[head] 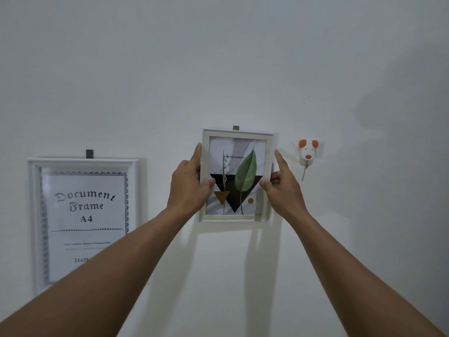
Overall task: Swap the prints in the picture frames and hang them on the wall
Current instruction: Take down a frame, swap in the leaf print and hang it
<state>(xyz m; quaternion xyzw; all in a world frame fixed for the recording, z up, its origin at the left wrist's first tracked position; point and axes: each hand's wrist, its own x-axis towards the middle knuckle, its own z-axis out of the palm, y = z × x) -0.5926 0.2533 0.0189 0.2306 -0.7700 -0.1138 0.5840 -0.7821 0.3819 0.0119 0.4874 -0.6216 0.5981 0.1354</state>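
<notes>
A small white picture frame (237,133) with a leaf-and-triangle print (245,171) is up against the white wall, its top edge just under a dark hook (235,127). My left hand (188,184) grips its left side, thumb on the glass. On the opposite side my right hand (283,183) grips the frame, index finger pointing up. A larger white frame (83,162) holding a "Document Frame A4" sheet (86,207) hangs at the left from another dark hook (89,153). My left forearm covers its lower right corner.
A small wall hook shaped like a white animal head with orange ears (308,150) is fixed to the wall just right of the small frame. The rest of the view is bare white wall (218,57).
</notes>
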